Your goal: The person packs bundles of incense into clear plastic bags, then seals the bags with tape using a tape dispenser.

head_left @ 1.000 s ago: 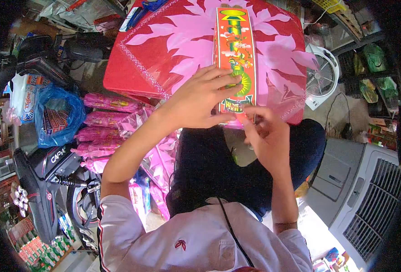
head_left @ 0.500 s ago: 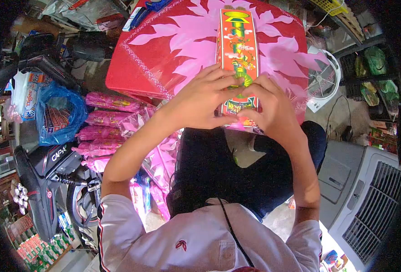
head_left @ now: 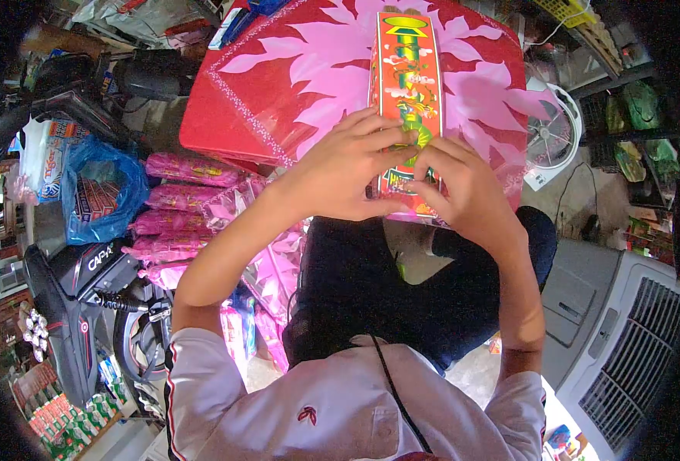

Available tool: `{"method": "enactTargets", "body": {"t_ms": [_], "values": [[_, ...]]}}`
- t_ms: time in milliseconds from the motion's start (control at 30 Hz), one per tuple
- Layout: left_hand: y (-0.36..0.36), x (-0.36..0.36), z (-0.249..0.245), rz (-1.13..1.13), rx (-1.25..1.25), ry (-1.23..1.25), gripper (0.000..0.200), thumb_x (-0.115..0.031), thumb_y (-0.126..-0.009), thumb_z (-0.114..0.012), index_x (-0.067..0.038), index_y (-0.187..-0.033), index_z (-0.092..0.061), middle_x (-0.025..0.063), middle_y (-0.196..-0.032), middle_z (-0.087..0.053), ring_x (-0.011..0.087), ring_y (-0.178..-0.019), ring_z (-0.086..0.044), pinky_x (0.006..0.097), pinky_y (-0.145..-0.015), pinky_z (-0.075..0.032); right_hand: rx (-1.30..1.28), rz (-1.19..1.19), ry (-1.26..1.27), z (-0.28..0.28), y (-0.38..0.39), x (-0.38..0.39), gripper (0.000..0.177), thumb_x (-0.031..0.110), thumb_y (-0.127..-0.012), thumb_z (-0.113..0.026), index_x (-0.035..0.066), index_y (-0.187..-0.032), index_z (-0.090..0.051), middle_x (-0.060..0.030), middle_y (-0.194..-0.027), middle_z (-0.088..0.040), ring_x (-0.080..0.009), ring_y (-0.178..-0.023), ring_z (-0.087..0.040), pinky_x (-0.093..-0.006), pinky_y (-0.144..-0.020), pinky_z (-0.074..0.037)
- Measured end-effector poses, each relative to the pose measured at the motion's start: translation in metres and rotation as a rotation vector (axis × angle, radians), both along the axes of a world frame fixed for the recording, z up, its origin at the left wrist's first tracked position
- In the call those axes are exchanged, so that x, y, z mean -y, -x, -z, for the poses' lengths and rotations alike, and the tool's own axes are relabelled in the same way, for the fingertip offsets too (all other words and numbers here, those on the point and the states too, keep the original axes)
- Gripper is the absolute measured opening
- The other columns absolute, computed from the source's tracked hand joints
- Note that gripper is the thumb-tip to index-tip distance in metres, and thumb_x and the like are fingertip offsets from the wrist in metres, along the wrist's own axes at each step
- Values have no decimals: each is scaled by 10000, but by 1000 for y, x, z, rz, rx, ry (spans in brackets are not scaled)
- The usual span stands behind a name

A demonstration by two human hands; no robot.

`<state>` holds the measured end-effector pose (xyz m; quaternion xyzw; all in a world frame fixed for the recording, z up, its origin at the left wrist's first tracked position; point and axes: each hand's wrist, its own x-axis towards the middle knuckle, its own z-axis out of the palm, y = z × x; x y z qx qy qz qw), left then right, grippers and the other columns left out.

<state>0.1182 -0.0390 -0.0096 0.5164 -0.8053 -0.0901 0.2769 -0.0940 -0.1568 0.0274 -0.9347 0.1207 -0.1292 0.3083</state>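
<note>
A long, narrow orange box [head_left: 408, 92] with green and yellow printing lies lengthwise on the red table [head_left: 232, 100]; brown ends show at its far edge. My left hand [head_left: 355, 165] is closed around the left side of its near half, fingers over the top face and thumb along the near end. On the right side, my right hand [head_left: 463, 180] has its fingers bent onto the box, with thumb and fingertips close together near the lower printed label. What lies between those fingertips is too small to make out.
Several pink plastic-wrapped packs [head_left: 186, 200] are stacked left of the table, beside a blue plastic bag [head_left: 98, 192]. A black motorbike [head_left: 67, 323] stands farther left. To the right are a white round fan [head_left: 551, 134] and a grey air cooler [head_left: 616, 323].
My right hand has drawn its fingers in tighter and shifted slightly right and down. The box has turned a little, showing more of its left side. My left hand has stayed nearly still.
</note>
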Motion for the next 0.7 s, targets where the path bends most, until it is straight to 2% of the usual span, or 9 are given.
{"method": "enactTargets", "body": {"t_ms": [100, 167, 267, 400, 467, 567, 700], "values": [[0, 0, 0, -1, -4, -8, 690, -427, -764, -854, -21, -1295, -683, 162, -1440, -594, 379, -1339, -527, 547, -1179, -383, 11, 48, -72, 3, 1, -4, 196, 45, -847, -749, -1, -946, -586, -129, -826, -610, -327, -774, -621, -422, -742, -494], [0, 0, 0, -1, -1, -10, 688, -424, -760, -857, -17, -1287, -684, 163, -1441, -594, 378, -1345, -524, 546, -1179, -384, 6, 41, -88, 4, 1, -2, 193, 46, -856, -753, -2, -956, -595, -127, -813, -621, -307, -746, -621, -411, -723, -494], [1, 0, -1, -3, 7, 42, 646, -437, -778, -826, -21, -1258, -710, 157, -1326, -642, 343, -1298, -546, 540, -1193, -355, 11, 60, -196, 6, -2, -1, 198, 47, -862, -757, -6, -987, -613, -129, -820, -637, -282, -741, -625, -396, -707, -493], [0, 1, 0, 5, -26, 23, 749, -411, -758, -852, -30, -1368, -640, 169, -1343, -636, 358, -1270, -563, 529, -1154, -396, 24, 65, -269, 9, -2, 2, 203, 52, -840, -776, -10, -990, -654, -131, -844, -657, -289, -727, -618, -399, -719, -492], [0, 2, -2, -6, -42, -19, 869, -415, -757, -860, -37, -1479, -555, 193, -1396, -613, 393, -1273, -565, 535, -1150, -410, 79, 45, -157, 14, -1, 6, 158, 54, -836, -767, -3, -950, -672, -125, -854, -663, -301, -771, -621, -403, -768, -490], [3, 3, -12, -39, -141, -69, 1044, -404, -754, -860, -47, -1611, -380, 223, -1358, -623, 419, -1210, -583, 515, -1096, -448, 135, -4, -1, 16, -3, 9, 117, 87, -840, -741, 21, -920, -687, -120, -862, -678, -314, -855, -627, -432, -838, -494], [2, 3, -11, -21, -118, -34, 1105, -392, -760, -856, -35, -1644, -298, 249, -1329, -626, 435, -1170, -590, 499, -1046, -479, 113, -24, 102, 20, -5, 10, 102, 117, -830, -738, 40, -883, -697, -103, -941, -676, -319, -960, -617, -443, -888, -491]]}}
